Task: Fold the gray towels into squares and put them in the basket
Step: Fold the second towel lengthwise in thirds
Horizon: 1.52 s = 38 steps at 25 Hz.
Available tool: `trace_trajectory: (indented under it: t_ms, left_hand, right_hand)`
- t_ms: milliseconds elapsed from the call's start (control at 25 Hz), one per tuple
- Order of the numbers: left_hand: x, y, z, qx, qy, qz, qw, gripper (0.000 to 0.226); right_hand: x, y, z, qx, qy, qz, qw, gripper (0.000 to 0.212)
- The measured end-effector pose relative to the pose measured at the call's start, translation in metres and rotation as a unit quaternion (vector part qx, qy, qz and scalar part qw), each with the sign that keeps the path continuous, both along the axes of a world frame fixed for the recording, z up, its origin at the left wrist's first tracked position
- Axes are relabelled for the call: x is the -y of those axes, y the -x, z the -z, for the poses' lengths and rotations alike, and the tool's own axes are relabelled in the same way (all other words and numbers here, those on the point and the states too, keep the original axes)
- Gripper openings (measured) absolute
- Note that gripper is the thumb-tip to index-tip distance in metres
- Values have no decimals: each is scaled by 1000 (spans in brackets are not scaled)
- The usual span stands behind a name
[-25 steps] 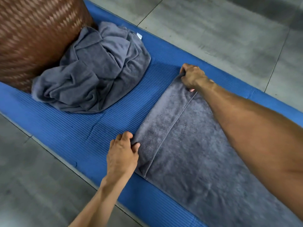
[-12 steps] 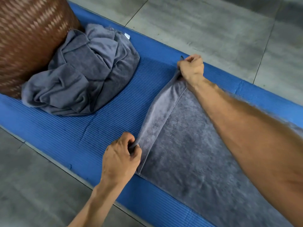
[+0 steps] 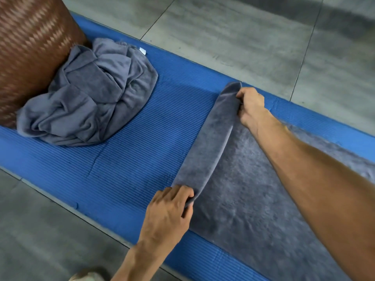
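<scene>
Flat gray terry towel (image 3: 253, 199) is spread along the ribbed blue foam mat (image 3: 142, 159), running from mid-frame out to the lower right. Its short end nearest the basket is lifted off the mat and turned back over the towel body — the raised flap forms a curved band between the 2 hands.

Left hand (image 3: 168, 216): at the near corner of that end, fingers curled, pinching the towel edge between thumb and fingers. Grip is narrow, cloth clearly in it.

Right hand (image 3: 250, 106): at the far corner, close to the mat's far edge, fingers curled round the corner and holding it up. The right forearm crosses over the towel body from the lower right.

2nd item — crumpled pile of gray towels (image 3: 91, 98) on the mat at upper left, well apart from the flat towel. It has a small white tag (image 3: 142, 51) on top at the far side. The pile leans against the brown woven wicker basket (image 3: 32, 47), touching its wall. Only the basket's side shows; its inside is out of view, so can't tell what's in it.

The mat lies on gray floor tiles (image 3: 243, 37), visible on both long sides.
</scene>
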<state>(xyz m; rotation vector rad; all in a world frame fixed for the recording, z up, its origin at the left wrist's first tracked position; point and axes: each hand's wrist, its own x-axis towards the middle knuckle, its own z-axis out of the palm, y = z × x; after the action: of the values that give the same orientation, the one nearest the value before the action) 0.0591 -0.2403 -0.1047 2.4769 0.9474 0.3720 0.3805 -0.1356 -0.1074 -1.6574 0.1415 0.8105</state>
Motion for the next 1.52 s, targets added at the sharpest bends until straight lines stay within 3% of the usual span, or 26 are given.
trace_trajectory:
  t_ms: [160,280,400,600,680,840,960,1040,1160,1240,1320,1480,1520]
  left_hand:
    - [16,3,14,-53,-22,74,996,56]
    - [19,17,24,-133,18,23,991,72]
    - [18,29,33,-155,36,11,987,48]
    - [6,20,19,-187,12,67,980,9]
    - [-3,-4,10,-202,21,71,976,27]
    - [-26,-48,22,-172,67,38,982,21]
    - [-37,-59,36,-189,90,43,977,24]
    - [-35,-58,39,-201,82,50,975,24]
    - [-28,-59,40,-203,64,49,976,19]
    - [-28,-59,42,-214,55,54,974,17]
    - [-28,-59,42,-217,43,53,974,16]
    - [-24,-56,46,-224,12,54,973,21]
    - [-22,-56,48,-224,3,59,973,20]
  right_hand:
    - [23,-6,5,-3,31,22,999,14]
    - [35,-12,12,-1,46,-4,999,17]
    - [32,-15,15,48,79,-86,992,28]
    - [30,-24,18,195,177,-170,950,38]
    - [31,-27,14,205,202,-206,935,33]
    - [18,-32,-3,158,223,-260,926,20]
    - [7,-40,-12,145,241,-308,909,32]
    - [-3,-42,-10,197,282,-355,869,37]
    - [-25,-42,-1,294,345,-434,779,33]
    - [-41,-44,8,313,347,-468,750,24]
    - [-47,-47,18,340,333,-478,738,14]
    - [-34,-52,31,372,266,-423,782,31]
    - [-29,-50,30,408,277,-411,766,35]
